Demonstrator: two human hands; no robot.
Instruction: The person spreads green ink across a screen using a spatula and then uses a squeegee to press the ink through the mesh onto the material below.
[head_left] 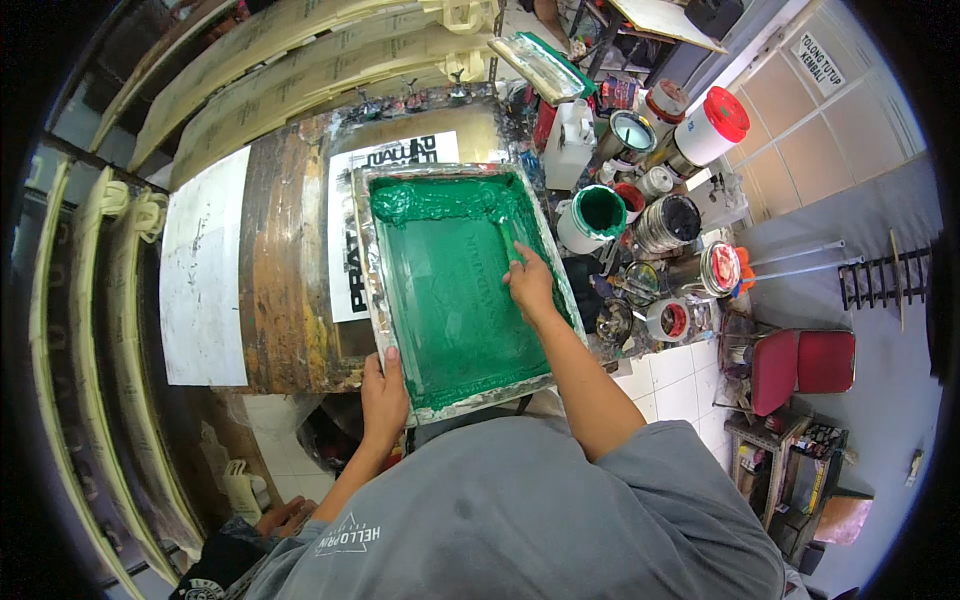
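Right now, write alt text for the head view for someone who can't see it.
A person's left hand holds the near left edge of a frame coated inside with green paint, while the right hand reaches in. A stained table and printed sheet show to the left; paint tubs crowd the right.

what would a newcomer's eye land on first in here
Probably the green-smeared framed screen in the middle, with the left hand at its near left edge and the right hand over its right side. Next might come the red-lidded white tub at upper right, then the red-padded chair at far right.
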